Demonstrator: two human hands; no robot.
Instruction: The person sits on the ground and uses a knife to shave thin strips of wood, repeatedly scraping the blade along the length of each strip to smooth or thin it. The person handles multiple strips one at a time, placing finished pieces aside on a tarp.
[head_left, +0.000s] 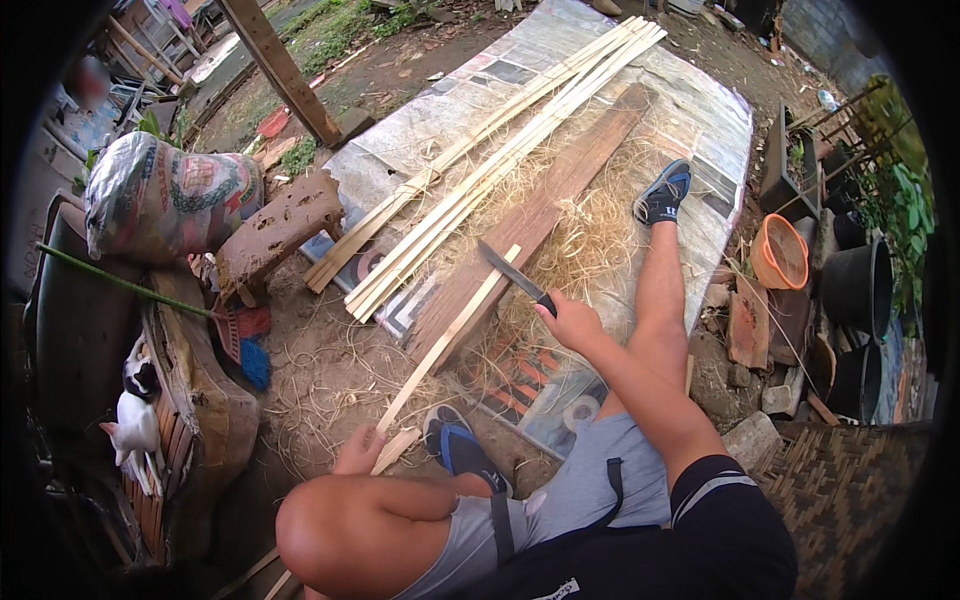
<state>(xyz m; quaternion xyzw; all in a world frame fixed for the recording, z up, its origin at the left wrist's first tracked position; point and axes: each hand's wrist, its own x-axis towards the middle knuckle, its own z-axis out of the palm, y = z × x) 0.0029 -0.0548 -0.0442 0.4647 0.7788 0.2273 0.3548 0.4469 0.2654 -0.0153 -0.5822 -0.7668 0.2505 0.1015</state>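
Note:
My right hand (572,324) is closed around the black handle of a knife (512,271), whose blade lies across the far end of a pale wooden strip (450,335). Lower left, beside my bent knee, my left hand (358,450) grips the near end of that strip; the knee hides part of the hand. The strip rests along a long brown plank (530,215). Curly shavings (590,240) are heaped to the right of the plank. Left of it, several long pale strips (510,150) lie bundled on a printed sheet (700,130).
A black-and-white cat (135,420) lies on a wooden bench at left, near a broom (240,340) and a stuffed sack (170,195). An orange basin (778,252) and black pots (857,290) stand at right. Woven bamboo matting (830,500) lies lower right. My sandalled feet flank the plank.

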